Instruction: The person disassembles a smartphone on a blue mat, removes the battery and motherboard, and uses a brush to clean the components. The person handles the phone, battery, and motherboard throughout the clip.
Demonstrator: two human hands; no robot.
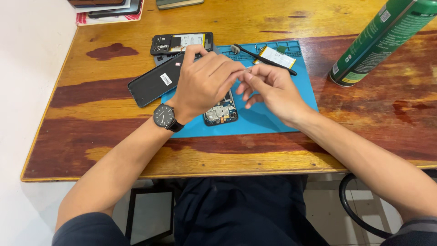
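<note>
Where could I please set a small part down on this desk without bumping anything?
Free: the wooden desk nearest you, below the blue mat, and the stretch right of the mat under the green spray can. Crowded: the mat's top, with the brush, battery and both hands.

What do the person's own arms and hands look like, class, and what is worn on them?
Both forearms are bare. The left hand has a round black wristwatch with a dark face and black strap on its wrist. The right hand wears no watch or band on its wrist. Dark sleeves cover the upper arms, ending near the elbows. No gloves are worn.
</note>
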